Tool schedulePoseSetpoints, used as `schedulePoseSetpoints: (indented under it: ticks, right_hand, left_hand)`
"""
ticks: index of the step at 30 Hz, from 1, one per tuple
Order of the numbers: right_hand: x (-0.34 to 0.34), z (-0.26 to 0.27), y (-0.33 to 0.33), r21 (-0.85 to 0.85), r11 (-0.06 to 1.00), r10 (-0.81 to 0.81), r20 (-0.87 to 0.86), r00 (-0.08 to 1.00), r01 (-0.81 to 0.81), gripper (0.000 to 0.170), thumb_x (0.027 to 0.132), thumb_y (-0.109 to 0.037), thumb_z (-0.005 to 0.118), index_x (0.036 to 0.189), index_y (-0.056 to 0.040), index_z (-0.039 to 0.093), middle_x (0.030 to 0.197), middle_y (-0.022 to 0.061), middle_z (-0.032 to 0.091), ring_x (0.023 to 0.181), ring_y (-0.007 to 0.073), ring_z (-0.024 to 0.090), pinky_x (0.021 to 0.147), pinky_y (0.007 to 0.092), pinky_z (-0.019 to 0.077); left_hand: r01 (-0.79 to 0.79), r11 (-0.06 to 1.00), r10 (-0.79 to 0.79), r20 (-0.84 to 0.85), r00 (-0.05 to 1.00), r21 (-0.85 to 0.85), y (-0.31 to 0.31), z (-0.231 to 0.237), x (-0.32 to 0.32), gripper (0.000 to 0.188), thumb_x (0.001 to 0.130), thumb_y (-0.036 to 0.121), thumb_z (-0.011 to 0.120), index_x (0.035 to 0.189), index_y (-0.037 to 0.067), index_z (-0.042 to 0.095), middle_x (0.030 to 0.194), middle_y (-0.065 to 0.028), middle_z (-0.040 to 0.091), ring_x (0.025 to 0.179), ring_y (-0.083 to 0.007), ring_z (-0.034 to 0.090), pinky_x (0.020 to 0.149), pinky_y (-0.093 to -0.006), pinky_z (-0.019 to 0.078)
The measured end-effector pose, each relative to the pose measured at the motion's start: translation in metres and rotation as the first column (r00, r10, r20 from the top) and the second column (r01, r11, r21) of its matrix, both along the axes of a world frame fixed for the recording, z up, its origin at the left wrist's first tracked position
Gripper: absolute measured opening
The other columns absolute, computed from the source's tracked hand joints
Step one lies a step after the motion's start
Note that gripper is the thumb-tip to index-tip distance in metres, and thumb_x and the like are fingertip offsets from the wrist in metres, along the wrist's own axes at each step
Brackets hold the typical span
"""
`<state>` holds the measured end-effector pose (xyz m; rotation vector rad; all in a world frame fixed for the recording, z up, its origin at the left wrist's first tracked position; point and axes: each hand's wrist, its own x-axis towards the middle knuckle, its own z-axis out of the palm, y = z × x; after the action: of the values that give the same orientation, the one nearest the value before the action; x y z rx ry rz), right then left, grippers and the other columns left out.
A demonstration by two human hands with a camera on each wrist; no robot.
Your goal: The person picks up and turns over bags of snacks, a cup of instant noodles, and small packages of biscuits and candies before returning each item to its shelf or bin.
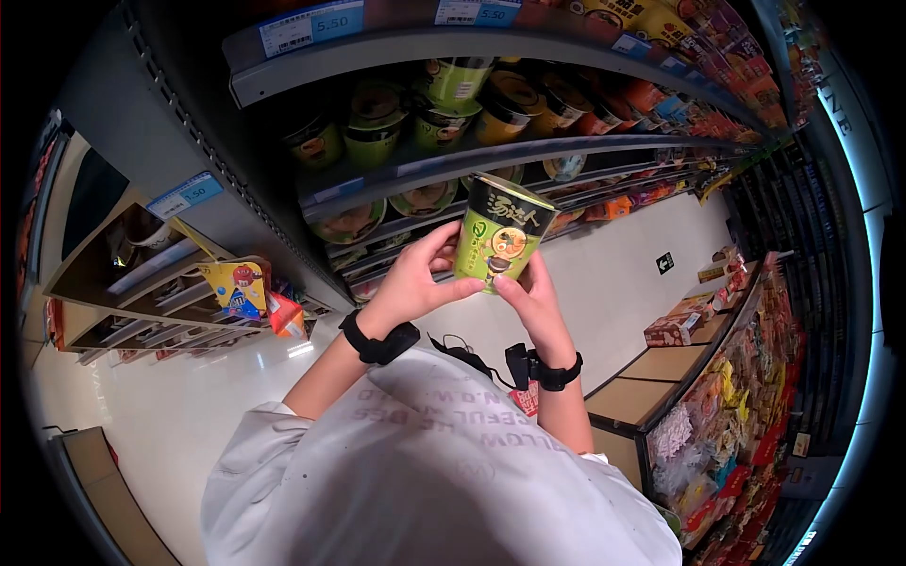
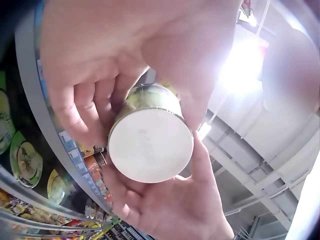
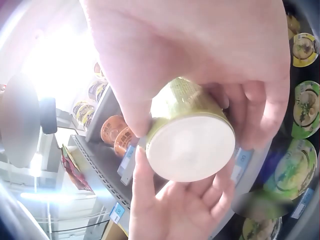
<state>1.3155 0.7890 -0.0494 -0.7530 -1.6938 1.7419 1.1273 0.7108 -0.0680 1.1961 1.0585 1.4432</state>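
Note:
A green instant noodle cup (image 1: 486, 231) with a black band near its top is held up in front of the shelves, slightly tilted. My left hand (image 1: 420, 278) grips its left side, thumb near the base. On the right side, my right hand (image 1: 536, 300) holds it with the thumb low on the front and the fingers behind. Both wrist views show the plain white bottom of the noodle cup (image 2: 150, 145) between the two hands. Its printed label faces me in the head view.
Ahead, a shelf (image 1: 453, 141) carries several green, yellow and orange noodle cups. Price tags (image 1: 311, 28) line the shelf edges. At left hangs a yellow snack bag (image 1: 236, 283) beside a side rack. Packaged snacks (image 1: 698, 443) fill a low display at right.

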Motion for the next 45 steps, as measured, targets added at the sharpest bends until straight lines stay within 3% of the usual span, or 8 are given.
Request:
schedulePoseSetpoints:
  ticks: [7, 10, 13, 16, 26, 31, 34, 45]
  right_hand:
    - [-0.004, 0.009, -0.007, -0.045, 0.999, 0.023, 0.011, 1.0, -0.022, 0.065, 0.085, -0.022, 0.071, 0.137, -0.0022, 0.037, 0.126, 0.0118, 0.053, 0.11, 0.0178, 0.055, 0.09, 0.0311, 0.0472]
    - [-0.002, -0.003, 0.002, 0.209, 0.978, -0.075, 0.273, 0.959, 0.017, 0.061, 0.087, -0.026, 0.07, 0.134, -0.0003, 0.042, 0.125, 0.0155, 0.055, 0.114, 0.021, 0.056, 0.088, 0.0334, 0.0493]
    - [0.001, -0.004, 0.002, 0.154, 0.988, -0.054, 0.264, 0.963, 0.013, 0.055, 0.088, -0.018, 0.068, 0.134, -0.0002, 0.043, 0.126, 0.0134, 0.055, 0.115, 0.0181, 0.052, 0.091, 0.0311, 0.0483]
    - [-0.001, -0.002, -0.002, 0.093, 0.996, -0.009, 0.145, 0.989, -0.004, 0.054, 0.082, -0.014, 0.074, 0.129, -0.0006, 0.049, 0.121, 0.0119, 0.059, 0.111, 0.0189, 0.057, 0.092, 0.032, 0.0481]
    - [-0.019, 0.004, -0.004, 0.568, 0.817, -0.221, 0.145, 0.964, 0.102, 0.075, 0.064, -0.01, 0.083, 0.13, -0.0026, 0.047, 0.128, 0.015, 0.054, 0.118, 0.03, 0.054, 0.096, 0.0357, 0.0448]
    - [-0.051, 0.03, -0.019, 0.765, 0.64, -0.184, 0.063, 0.981, 0.071, 0.066, 0.073, -0.005, 0.071, 0.134, -0.0039, 0.047, 0.137, 0.0157, 0.05, 0.123, 0.0328, 0.049, 0.104, 0.0398, 0.0373]
    - [-0.067, 0.046, -0.017, 0.83, 0.557, -0.061, 0.054, 0.997, -0.011, 0.053, 0.078, -0.008, 0.066, 0.129, -0.0029, 0.053, 0.136, 0.0174, 0.05, 0.124, 0.0351, 0.047, 0.104, 0.0423, 0.0368]
    - [-0.137, 0.073, 0.013, 0.855, 0.516, 0.096, 0.002, 0.995, -0.051, 0.049, 0.081, -0.01, 0.065, 0.128, -0.0086, 0.055, 0.142, 0.0193, 0.041, 0.125, 0.0381, 0.047, 0.101, 0.0403, 0.0421]
  left_hand:
    - [0.144, 0.988, -0.119, 0.355, 0.927, -0.047, -0.001, -0.013, 0.003, 0.078, 0.077, 0.014, 0.079, 0.139, -0.002, 0.034, 0.134, -0.0128, 0.048, 0.119, -0.0172, 0.052, 0.097, -0.0319, 0.0474]
    - [0.074, 0.995, -0.05, 0.281, 0.958, -0.074, -0.001, -0.013, 0.007, 0.079, 0.077, 0.013, 0.079, 0.14, -0.002, 0.034, 0.134, -0.0134, 0.047, 0.121, -0.0191, 0.051, 0.097, -0.032, 0.0476]
    - [-0.149, 0.989, 0.15, -0.078, 0.986, 0.014, 0.0, -0.007, 0.01, 0.08, 0.076, 0.011, 0.078, 0.142, 0.001, 0.034, 0.135, -0.0132, 0.048, 0.123, -0.0225, 0.05, 0.097, -0.0332, 0.0476]
    - [-0.224, 0.935, 0.331, -0.452, 0.828, 0.273, -0.002, 0.006, 0.008, 0.083, 0.069, 0.009, 0.078, 0.142, 0.008, 0.039, 0.137, -0.0148, 0.047, 0.122, -0.0323, 0.05, 0.1, -0.0371, 0.0447]
    - [-0.331, 0.893, 0.448, -0.513, 0.732, 0.306, -0.004, -0.012, 0.001, 0.088, 0.06, 0.007, 0.082, 0.136, 0.0, 0.039, 0.137, -0.0186, 0.046, 0.124, -0.0374, 0.048, 0.104, -0.0407, 0.0403]
    - [-0.476, 0.869, 0.493, -0.3, 0.817, 0.132, -0.012, -0.007, -0.015, 0.063, 0.066, 0.019, 0.087, 0.118, 0.0, 0.058, 0.117, -0.0097, 0.065, 0.107, -0.0195, 0.062, 0.094, -0.0323, 0.0476]
    - [-0.471, 0.88, 0.436, 0.285, 0.854, 0.065, -0.01, -0.006, -0.031, 0.041, 0.077, 0.008, 0.077, 0.113, -0.002, 0.061, 0.112, -0.0074, 0.066, 0.1, -0.0148, 0.062, 0.088, -0.0287, 0.0476]
    - [-0.643, 0.762, 0.595, 0.312, 0.74, 0.072, 0.013, 0.045, -0.079, 0.039, 0.085, 0.025, 0.073, 0.111, -0.001, 0.061, 0.105, -0.0038, 0.063, 0.087, -0.0105, 0.06, 0.077, -0.0255, 0.0498]
